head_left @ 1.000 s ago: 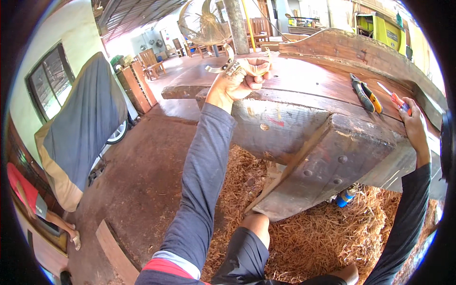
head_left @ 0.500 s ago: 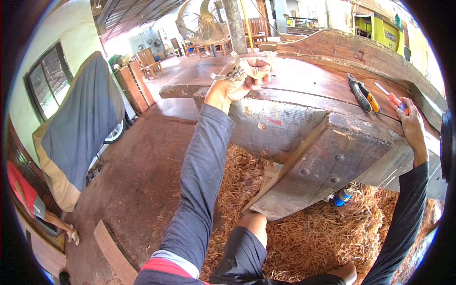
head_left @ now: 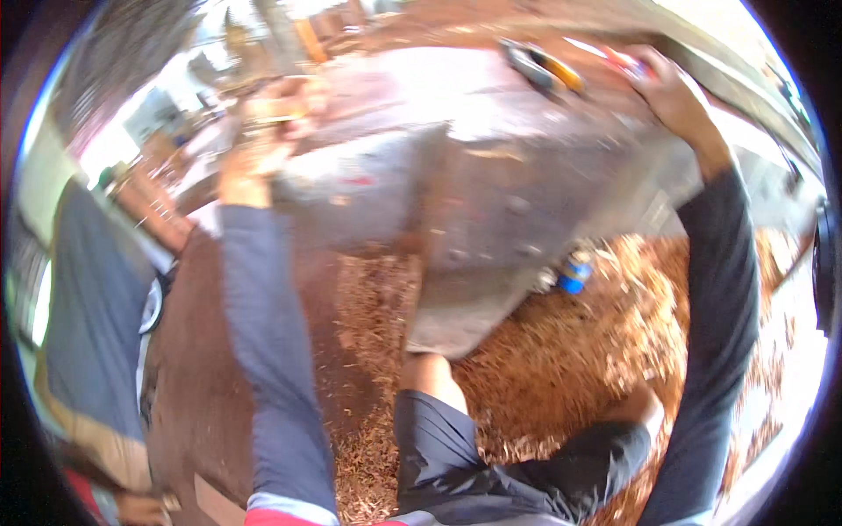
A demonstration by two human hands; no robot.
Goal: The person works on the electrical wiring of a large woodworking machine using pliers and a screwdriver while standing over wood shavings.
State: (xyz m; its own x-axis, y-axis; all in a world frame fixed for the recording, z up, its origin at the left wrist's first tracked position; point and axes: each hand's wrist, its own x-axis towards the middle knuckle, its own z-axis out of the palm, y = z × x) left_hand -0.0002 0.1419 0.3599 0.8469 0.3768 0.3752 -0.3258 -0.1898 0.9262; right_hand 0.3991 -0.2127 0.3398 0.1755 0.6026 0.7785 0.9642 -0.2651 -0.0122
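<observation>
My left hand is raised over the left end of the wooden workbench, fingers curled. A small metal fitting with thin strips shows at these fingers, badly smeared by motion. At the far right of the bench, my right hand is closed round the red handle of a screwdriver. The screwdriver's shaft points left toward a pair of pliers with black and yellow grips, which lie on the bench top just left of that hand.
A heavy wooden block juts from the bench front toward my knee. Wood shavings cover the ground below, where a blue object sits. On the left stand a covered vehicle and, at the lower edge, another person's hand.
My view has swung right and down, so bench, pliers and both hands appear further left and higher. The picture is now blurred. My right hand still holds the screwdriver.
</observation>
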